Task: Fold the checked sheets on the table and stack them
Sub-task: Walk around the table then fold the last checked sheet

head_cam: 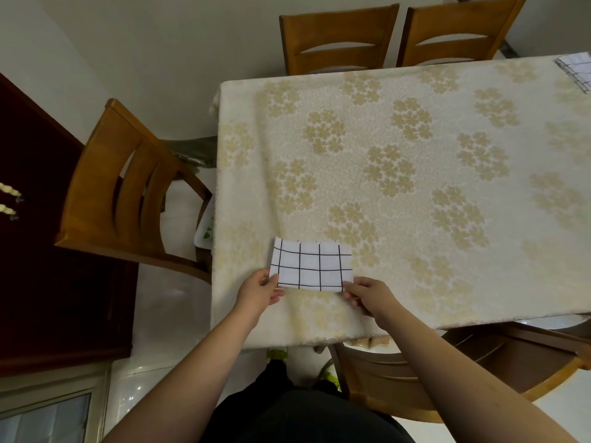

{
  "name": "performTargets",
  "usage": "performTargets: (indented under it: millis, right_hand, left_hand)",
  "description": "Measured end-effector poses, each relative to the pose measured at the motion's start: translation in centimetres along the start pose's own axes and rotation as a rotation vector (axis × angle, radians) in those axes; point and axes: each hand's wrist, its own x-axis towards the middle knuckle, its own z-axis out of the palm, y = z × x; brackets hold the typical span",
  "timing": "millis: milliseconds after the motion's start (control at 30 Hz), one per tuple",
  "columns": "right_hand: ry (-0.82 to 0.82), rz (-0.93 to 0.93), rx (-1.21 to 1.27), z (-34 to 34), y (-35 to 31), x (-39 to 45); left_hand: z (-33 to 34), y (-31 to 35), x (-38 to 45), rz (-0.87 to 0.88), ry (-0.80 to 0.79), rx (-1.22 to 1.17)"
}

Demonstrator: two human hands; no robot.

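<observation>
**Folded sheet held at near edge; stacking outstanding**

The checked sheet lies folded into a small rectangle near the table's near-left corner. The left hand pinches its near-left corner; the right hand pinches its near-right corner, fingers curled around the cloth edge. Folding of this piece appears largely complete. A second checked cloth, seemingly folded, sits at the far-right corner, well apart. Stacking is judged not yet done. Both forearms reach forward over the near edge.
</observation>
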Motion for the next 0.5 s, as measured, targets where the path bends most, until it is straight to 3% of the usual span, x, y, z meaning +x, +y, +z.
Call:
performTargets:
  millis: [267, 500]
  right_hand:
    - [0.047, 0.055, -0.054, 0.07, 0.3, -0.02]
    - [0.107, -0.005, -0.246, 0.57, 0.52, 0.22]
  left_hand:
    - [-0.19, -0.41, 0.42, -0.035, 0.063, -0.061]
    - [0.29, -0.55, 0.87, 0.015, 0.184, -0.019]
